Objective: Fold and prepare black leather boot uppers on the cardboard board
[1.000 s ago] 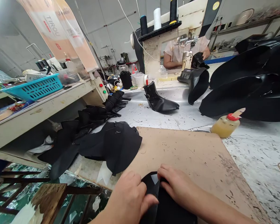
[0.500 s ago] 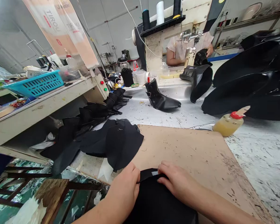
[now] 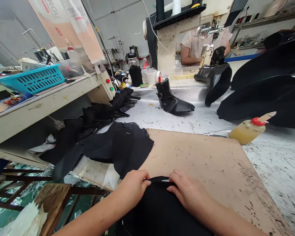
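Since a second ago, the left hand [image 3: 135, 186] has shifted from the left side of the black piece [image 3: 162, 211] to its far edge, now pinched between closed thumb and fingers. The right hand [image 3: 185, 190] grips that edge too, fingers curled, thumb slightly apart (a sliver of white shows beside them). Lying over the near part of the brown board [image 3: 186, 149], the piece runs from that crosswise edge toward the wearer; its near end is cut off, so its long axis cannot be told. Black pieces [image 3: 132, 149] overlap the board's left side; a glue bottle [image 3: 247, 131] leans rightward at its far right corner, and a boot [image 3: 173, 102] beyond points its toe right.
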Tool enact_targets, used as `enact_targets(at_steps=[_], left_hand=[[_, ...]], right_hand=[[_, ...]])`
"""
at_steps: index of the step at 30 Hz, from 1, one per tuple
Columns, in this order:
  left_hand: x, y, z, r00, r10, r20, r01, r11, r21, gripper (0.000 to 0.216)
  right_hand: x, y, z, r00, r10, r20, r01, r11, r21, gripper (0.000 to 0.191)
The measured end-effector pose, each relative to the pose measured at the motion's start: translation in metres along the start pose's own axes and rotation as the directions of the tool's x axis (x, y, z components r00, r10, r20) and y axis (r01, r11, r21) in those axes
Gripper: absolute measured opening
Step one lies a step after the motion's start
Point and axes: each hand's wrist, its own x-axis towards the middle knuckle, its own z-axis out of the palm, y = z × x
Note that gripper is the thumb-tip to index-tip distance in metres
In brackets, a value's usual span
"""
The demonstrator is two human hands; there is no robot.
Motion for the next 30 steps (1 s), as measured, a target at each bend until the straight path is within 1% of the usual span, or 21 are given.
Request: enact_targets(at_steps=[3, 5, 6, 8, 9, 10, 13, 15, 17, 19, 21, 23, 26, 28, 30], left_hand=[[-0.001, -0.003, -0.004, 0.999, 0.032, 0.028, -0.030, 0.997, -0.067, 0.012], [-0.008, -0.003, -0.007, 0.997, 0.080, 0.009, -0.079, 0.992, -0.101, 0.024], [-0.012, -0.001, -0.009, 0.992, 0.125, -0.017, -0.126, 0.987, -0.096, 0.032], [-0.021, 0.005, -0.010, 0.969, 0.241, -0.047, -0.243, 0.970, -0.035, 0.041], [-0.024, 0.008, -0.010, 0.957, 0.289, -0.032, -0.289, 0.957, 0.011, 0.042], [-0.026, 0.012, -0.008, 0.950, 0.311, -0.003, -0.310, 0.949, 0.057, 0.043], [-0.024, 0.023, -0.003, 0.962, 0.257, 0.093, -0.269, 0.953, 0.142, 0.055], [-0.021, 0.026, -0.001, 0.967, 0.231, 0.106, -0.246, 0.957, 0.155, 0.058], [-0.019, 0.027, -0.001, 0.968, 0.224, 0.115, -0.240, 0.958, 0.157, 0.052], [-0.022, 0.027, -0.002, 0.966, 0.221, 0.133, -0.240, 0.959, 0.147, 0.036], [-0.027, 0.026, -0.004, 0.963, 0.236, 0.131, -0.250, 0.963, 0.103, 0.021], [-0.032, 0.025, -0.004, 0.970, 0.228, 0.083, -0.232, 0.971, 0.055, 0.013], [-0.034, 0.022, -0.002, 0.991, 0.136, -0.007, -0.135, 0.989, 0.068, 0.011], [-0.032, 0.021, -0.001, 0.996, 0.083, -0.036, -0.078, 0.991, 0.109, 0.012], [-0.028, 0.019, 0.001, 0.997, 0.061, -0.046, -0.054, 0.990, 0.132, 0.012]], right_hand=[[-0.001, 0.002, 0.000, 1.000, -0.022, -0.003, 0.022, 1.000, 0.008, 0.008], [-0.002, 0.005, 0.001, 0.999, -0.049, -0.019, 0.049, 0.999, 0.024, 0.009], [-0.002, 0.007, 0.003, 0.998, -0.062, -0.030, 0.063, 0.997, 0.035, 0.009], [-0.003, 0.011, 0.005, 0.995, -0.089, -0.054, 0.092, 0.994, 0.057, 0.009], [-0.003, 0.013, 0.006, 0.993, -0.101, -0.066, 0.105, 0.992, 0.067, 0.009], [-0.004, 0.015, 0.007, 0.991, -0.113, -0.078, 0.119, 0.990, 0.078, 0.009], [-0.006, 0.022, 0.005, 0.980, -0.170, -0.103, 0.184, 0.972, 0.144, 0.009], [-0.009, 0.026, 0.000, 0.973, -0.201, -0.112, 0.223, 0.946, 0.237, 0.011], [-0.013, 0.030, -0.004, 0.971, -0.209, -0.119, 0.237, 0.915, 0.328, 0.014], [-0.015, 0.031, -0.006, 0.972, -0.199, -0.127, 0.232, 0.903, 0.360, 0.014], [-0.015, 0.030, -0.006, 0.971, -0.193, -0.141, 0.229, 0.920, 0.318, 0.014], [-0.013, 0.029, -0.003, 0.969, -0.193, -0.155, 0.228, 0.940, 0.255, 0.012], [-0.009, 0.027, 0.001, 0.967, -0.190, -0.172, 0.223, 0.955, 0.195, 0.010], [-0.006, 0.025, 0.003, 0.968, -0.179, -0.177, 0.209, 0.964, 0.166, 0.010], [-0.005, 0.023, 0.004, 0.970, -0.166, -0.177, 0.190, 0.973, 0.129, 0.011]])
